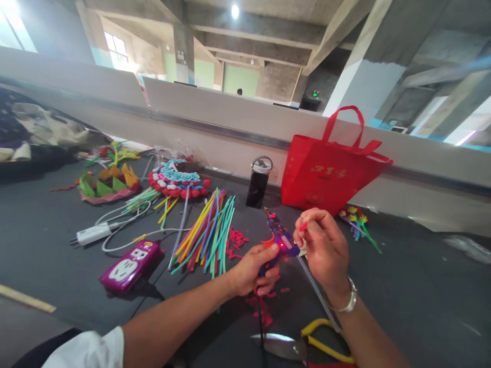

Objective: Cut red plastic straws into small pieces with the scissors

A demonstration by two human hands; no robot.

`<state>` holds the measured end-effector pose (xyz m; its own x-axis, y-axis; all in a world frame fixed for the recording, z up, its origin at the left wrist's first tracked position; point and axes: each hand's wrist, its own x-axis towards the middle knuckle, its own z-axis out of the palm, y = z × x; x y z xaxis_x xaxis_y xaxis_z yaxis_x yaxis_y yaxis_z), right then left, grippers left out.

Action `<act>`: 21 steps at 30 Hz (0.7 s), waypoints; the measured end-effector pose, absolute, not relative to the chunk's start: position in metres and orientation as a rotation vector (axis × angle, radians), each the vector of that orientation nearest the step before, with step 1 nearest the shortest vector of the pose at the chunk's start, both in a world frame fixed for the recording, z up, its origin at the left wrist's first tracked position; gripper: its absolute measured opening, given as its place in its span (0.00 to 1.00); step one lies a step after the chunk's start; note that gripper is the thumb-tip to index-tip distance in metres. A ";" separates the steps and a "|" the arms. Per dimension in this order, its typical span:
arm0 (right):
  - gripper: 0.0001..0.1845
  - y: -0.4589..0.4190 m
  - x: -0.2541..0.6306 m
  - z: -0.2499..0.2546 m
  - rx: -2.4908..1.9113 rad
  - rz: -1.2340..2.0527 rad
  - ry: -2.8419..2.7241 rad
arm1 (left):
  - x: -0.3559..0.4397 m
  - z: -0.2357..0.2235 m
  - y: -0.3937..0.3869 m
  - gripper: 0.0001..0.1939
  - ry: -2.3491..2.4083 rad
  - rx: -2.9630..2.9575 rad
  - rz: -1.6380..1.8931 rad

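Observation:
My left hand (258,268) is wrapped round the handle of a purple glue gun (287,245), whose small red light is lit. The gun's nozzle points up and away from me. Just right of it, my right hand (324,248) pinches a small red piece (303,226), partly hidden by the fingers. A clear glue stick (316,286) slants from behind the gun toward my right wrist. Below the hands lie red scraps (263,312) and scissors with yellow handles (326,340). More red bits (238,238) lie left of the gun.
Colourful pipe cleaners (207,232) lie in a bundle at centre-left. Beyond are a purple power strip (130,266), a white charger (93,234), a felt crown (109,184) and a flower-covered ring (176,176). A black bottle (258,184) and red bag (330,171) stand by the partition.

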<state>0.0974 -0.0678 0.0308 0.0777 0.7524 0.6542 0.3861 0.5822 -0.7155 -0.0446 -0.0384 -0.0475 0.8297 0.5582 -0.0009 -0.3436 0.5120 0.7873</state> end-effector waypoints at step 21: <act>0.05 -0.066 0.129 0.053 -1.020 0.770 -2.363 | -0.045 -0.052 -0.031 0.18 0.272 0.866 0.640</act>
